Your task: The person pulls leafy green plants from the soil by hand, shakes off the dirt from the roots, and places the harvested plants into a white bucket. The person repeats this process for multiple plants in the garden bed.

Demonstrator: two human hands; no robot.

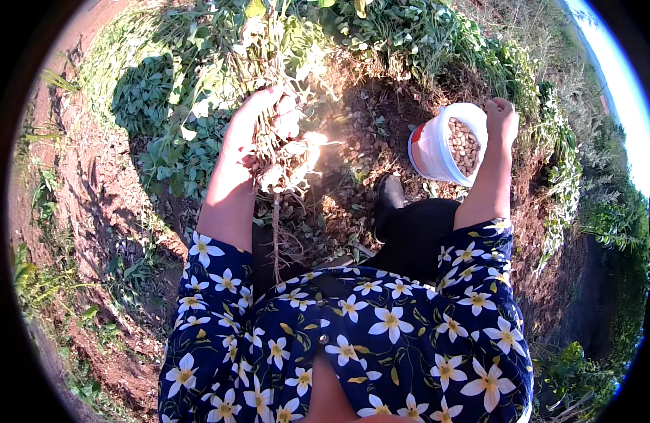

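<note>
My left hand (257,113) grips the stems of an uprooted peanut plant (275,172). Its pale roots and pods hang toward me over the wrist, with one long taproot trailing down, while the leafy end points away. Strong sunlight washes out part of the pods. Just past the right rim of a white plastic bucket (428,150) is my right hand (502,120), its fingers curled. Whether it holds anything small cannot be seen. Loose peanuts in their shells (463,147) fill part of the bucket, which leans and shows a red printed patch on its side.
Cut leafy plants (452,39) form a long heap curving across the far side and down the right. More foliage (145,95) lies left, partly in shadow. My dark boot (390,193) rests on brown soil (378,113) strewn with dry leaves, near the bucket.
</note>
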